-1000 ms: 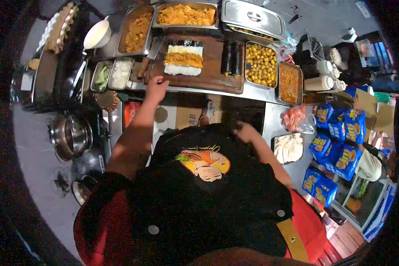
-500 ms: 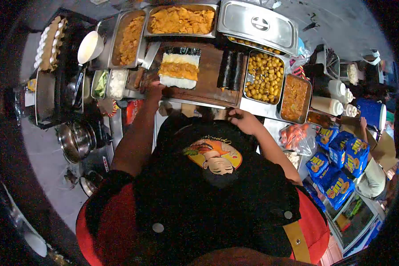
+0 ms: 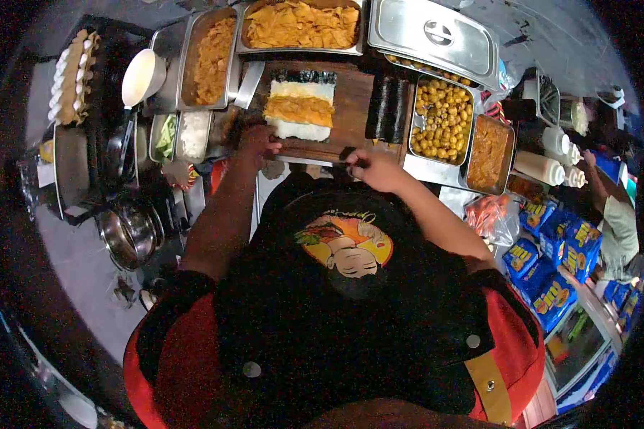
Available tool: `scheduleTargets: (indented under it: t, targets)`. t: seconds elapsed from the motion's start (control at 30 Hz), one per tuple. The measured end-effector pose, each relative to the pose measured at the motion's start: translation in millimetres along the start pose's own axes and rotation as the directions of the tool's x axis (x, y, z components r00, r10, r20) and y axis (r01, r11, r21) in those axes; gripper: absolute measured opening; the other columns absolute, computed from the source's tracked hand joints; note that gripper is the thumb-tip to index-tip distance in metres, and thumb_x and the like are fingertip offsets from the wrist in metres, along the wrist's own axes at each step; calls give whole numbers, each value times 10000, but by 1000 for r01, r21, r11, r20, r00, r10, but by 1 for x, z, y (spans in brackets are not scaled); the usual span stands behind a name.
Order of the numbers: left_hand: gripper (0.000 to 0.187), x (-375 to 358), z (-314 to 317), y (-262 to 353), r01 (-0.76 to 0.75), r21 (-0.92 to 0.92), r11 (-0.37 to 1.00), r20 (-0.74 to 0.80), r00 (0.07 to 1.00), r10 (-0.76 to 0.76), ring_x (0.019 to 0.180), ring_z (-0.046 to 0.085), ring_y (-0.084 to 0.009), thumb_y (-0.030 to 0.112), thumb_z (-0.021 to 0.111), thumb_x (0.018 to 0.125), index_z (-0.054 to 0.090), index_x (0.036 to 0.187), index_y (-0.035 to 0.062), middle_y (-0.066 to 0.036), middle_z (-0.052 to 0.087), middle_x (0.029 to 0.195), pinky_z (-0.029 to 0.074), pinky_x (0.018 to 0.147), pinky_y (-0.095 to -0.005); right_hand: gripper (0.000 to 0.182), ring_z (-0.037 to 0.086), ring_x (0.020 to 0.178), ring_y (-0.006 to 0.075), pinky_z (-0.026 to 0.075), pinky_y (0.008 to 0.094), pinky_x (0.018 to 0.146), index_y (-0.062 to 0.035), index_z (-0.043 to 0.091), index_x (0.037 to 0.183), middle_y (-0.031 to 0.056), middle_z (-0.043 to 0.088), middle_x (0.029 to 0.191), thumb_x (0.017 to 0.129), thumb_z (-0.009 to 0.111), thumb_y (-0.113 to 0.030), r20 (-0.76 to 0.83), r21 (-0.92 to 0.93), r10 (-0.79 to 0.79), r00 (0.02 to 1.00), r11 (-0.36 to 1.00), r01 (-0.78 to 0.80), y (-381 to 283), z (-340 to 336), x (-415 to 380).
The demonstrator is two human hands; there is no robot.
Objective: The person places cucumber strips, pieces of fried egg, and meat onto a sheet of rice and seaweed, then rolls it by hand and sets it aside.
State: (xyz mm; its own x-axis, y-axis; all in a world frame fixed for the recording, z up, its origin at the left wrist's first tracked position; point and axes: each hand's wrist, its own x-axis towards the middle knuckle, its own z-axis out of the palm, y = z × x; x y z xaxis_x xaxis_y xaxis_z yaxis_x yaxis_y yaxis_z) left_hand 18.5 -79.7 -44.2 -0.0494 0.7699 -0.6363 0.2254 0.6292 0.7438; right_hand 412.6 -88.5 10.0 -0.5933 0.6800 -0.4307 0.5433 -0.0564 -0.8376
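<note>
Rice on a seaweed sheet (image 3: 300, 109), topped with an orange band of filling, lies unrolled on the wooden cutting board (image 3: 347, 114) at the middle of the counter (image 3: 436, 171). The left hand (image 3: 259, 141) rests at the near left corner of the board, just beside the rice, its fingers curled down on the edge; whether they pinch anything cannot be told. The right hand (image 3: 373, 169) sits at the near edge of the board, fingers closed around a thin dark thing that is too small to make out.

On the board's right side lie two finished dark rolls (image 3: 388, 109), side by side. A flat metal blade (image 3: 249, 84) leans at the board's left edge. Around the board stand steel trays: one of orange chips (image 3: 300, 25), one of orange shreds (image 3: 211, 57), one of round yellow balls (image 3: 442, 120), one of reddish sauce (image 3: 489, 151), and one under a lid (image 3: 436, 36). Two small tubs hold greens (image 3: 166, 136) and white bits (image 3: 192, 133). A white bowl (image 3: 142, 77) and an egg carton (image 3: 71, 75) stand further left. Several blue packets (image 3: 551, 250) are stacked at the right, near another person's sleeve (image 3: 619, 229).
</note>
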Motion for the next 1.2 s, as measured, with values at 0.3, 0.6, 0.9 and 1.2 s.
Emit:
scheduleTargets:
  t: [0.3,0.6,0.9,1.2]
  targets:
    - [417,-20,8,49,347,-661,666,122,925,-361,1260,655,-387,243,641,1040,528,1356,-5,-246,597,1344,548,1089,-416,388,680,1106,460,537,555,980,-84,654,1253,208,706,1224,935,737,-291,-258,-333,-155,954,941,63,-69,36,65]
    - [318,7,-2,41,346,-714,609,284,938,-200,1168,698,-379,77,640,1020,535,1313,10,-199,644,1285,591,1005,-430,413,577,1254,372,437,550,1006,-114,659,1246,145,618,1301,884,747,-291,-363,-569,-103,926,812,-133,-82,56,94]
    - [360,4,-6,38,43,-532,846,208,975,82,1056,743,-305,9,667,975,537,1308,49,-162,690,1173,605,884,-383,321,598,1053,317,420,469,861,-139,697,1109,78,623,1092,798,764,-178,-461,-633,-339,820,773,-37,-69,49,93]
    - [344,2,-11,53,-635,508,582,89,710,698,955,674,-380,-11,780,806,695,1135,43,-176,651,1027,547,836,-446,349,591,1120,376,452,529,930,-103,677,1165,139,611,1119,839,756,-201,-423,-549,-235,875,835,-41,-63,31,95]
